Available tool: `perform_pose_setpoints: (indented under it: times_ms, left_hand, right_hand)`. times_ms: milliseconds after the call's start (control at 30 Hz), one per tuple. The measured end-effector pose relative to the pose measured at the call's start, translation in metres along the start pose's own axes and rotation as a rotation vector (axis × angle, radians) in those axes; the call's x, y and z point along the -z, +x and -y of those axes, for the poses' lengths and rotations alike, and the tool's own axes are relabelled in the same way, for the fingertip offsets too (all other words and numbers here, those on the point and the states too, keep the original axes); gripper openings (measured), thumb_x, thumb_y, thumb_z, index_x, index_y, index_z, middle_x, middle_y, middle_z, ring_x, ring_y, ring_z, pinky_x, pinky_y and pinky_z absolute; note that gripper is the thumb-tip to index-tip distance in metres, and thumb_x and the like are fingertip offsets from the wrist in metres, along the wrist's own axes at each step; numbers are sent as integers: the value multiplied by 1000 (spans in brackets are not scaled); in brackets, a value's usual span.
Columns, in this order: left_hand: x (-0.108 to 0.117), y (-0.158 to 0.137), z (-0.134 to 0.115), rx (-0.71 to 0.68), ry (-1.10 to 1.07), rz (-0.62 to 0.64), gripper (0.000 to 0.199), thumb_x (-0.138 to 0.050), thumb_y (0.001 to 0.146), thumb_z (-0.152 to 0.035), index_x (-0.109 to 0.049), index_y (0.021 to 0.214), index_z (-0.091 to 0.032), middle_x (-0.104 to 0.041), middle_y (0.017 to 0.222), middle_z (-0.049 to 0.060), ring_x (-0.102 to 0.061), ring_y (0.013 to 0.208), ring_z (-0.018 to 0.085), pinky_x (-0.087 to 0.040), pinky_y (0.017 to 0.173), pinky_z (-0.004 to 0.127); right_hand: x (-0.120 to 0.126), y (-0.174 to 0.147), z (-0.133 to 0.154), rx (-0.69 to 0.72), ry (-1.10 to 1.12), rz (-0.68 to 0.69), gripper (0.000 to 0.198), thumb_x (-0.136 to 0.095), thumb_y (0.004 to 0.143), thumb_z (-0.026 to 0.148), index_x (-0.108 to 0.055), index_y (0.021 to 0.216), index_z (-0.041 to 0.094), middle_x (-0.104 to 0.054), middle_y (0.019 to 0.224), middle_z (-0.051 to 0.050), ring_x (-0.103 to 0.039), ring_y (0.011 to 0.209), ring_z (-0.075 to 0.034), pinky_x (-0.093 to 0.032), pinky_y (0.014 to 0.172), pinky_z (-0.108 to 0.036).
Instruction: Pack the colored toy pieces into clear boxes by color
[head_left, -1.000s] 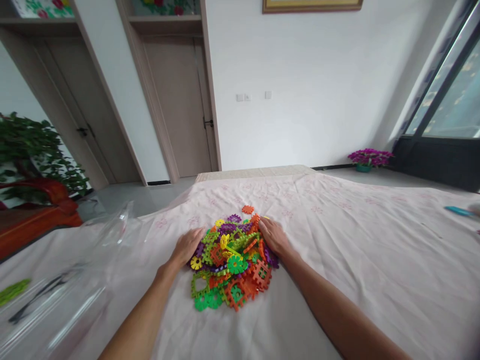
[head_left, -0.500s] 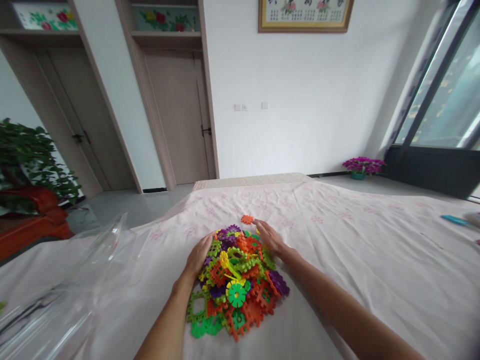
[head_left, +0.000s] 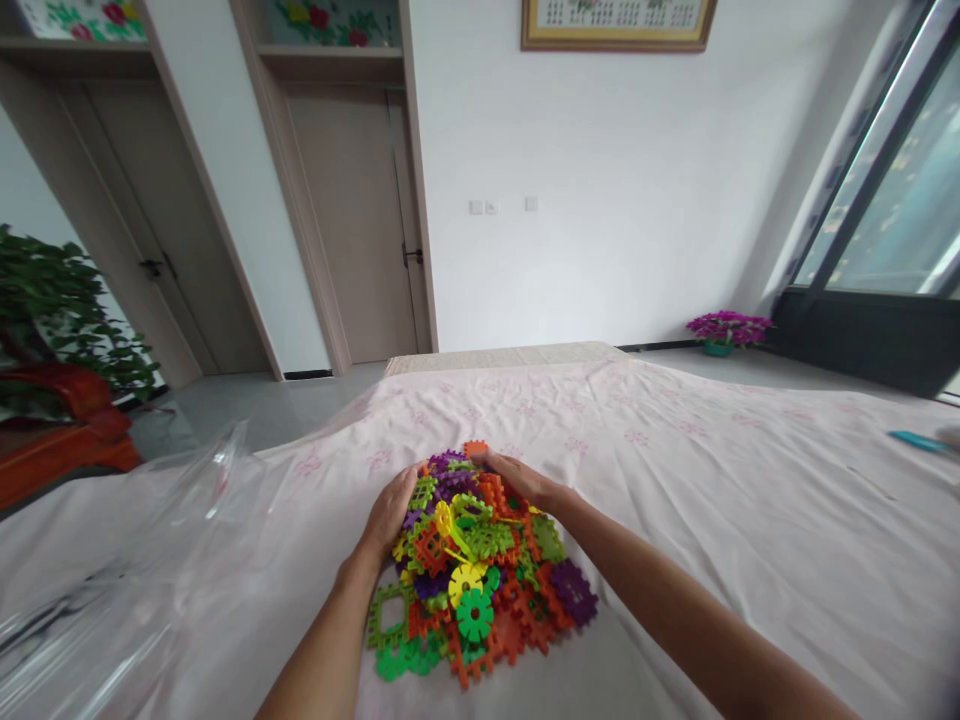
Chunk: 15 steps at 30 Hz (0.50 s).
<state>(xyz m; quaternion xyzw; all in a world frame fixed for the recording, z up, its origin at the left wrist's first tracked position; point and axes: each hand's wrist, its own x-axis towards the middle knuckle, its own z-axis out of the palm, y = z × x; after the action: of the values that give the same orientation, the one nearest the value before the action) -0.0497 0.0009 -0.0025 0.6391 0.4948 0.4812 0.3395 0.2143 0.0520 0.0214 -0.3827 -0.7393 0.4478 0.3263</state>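
A heap of plastic interlocking pieces in orange, green, yellow and purple lies on the bedsheet in front of me. My left hand rests along the heap's left side, fingers stretched forward against the pieces. Around the far right side curves my right hand, its fingers extended and its fingertips at the back. One orange toothed piece sits at the far edge, touching or just beside those fingertips. A round green piece lies near the front, over a yellow one. Pieces under my palms are hidden.
Clear plastic wrapping lies to the left on the patterned sheet. A blue object is at the far right. Beyond the sheet are a wooden chair arm, a door and purple potted flowers.
My right hand has moved left and inward along the back of the heap. The orange piece has shifted closer to the heap. Pieces at the right have spread slightly.
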Motion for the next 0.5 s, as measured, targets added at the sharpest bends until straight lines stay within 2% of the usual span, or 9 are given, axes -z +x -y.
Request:
perform_pose_setpoints:
  times_ms: [167, 267, 367, 500]
  left_hand:
    - [0, 1, 11, 7, -80, -51, 57, -37, 92, -56, -61, 126, -16, -61, 131, 9, -52, 127, 22, -34, 111, 39]
    - [-1, 3, 17, 32, -95, -80, 57, -40, 91, -57, -62, 124, -16, -63, 128, 10, -54, 124, 23, -37, 110, 39]
    - [-1, 4, 18, 44, -124, -93, 57, -40, 91, -57, -63, 122, -16, -64, 127, 10, -56, 122, 24, -39, 108, 40]
    - [-2, 2, 13, 65, -195, -144, 59, -41, 90, -59, -65, 119, -15, -65, 125, 11, -58, 120, 25, -42, 105, 41]
  right_hand:
    - [27, -37, 20, -116, 18, -226, 76, -33, 86, 74, -59, 131, 18, -53, 139, -13, -44, 132, -30, -27, 113, -48]
    - [29, -65, 18, -142, 12, -183, 73, -31, 88, 72, -55, 135, 20, -50, 143, -10, -43, 133, -28, -28, 114, -46]
    - [12, -86, 9, -125, -86, -170, 68, -34, 90, 68, -52, 137, 23, -46, 146, -6, -39, 136, -25, -23, 117, -44]
    - [-27, -83, 4, -86, -173, -311, 65, -31, 92, 64, -53, 136, 21, -51, 141, -8, -41, 133, -25, -25, 116, -43]
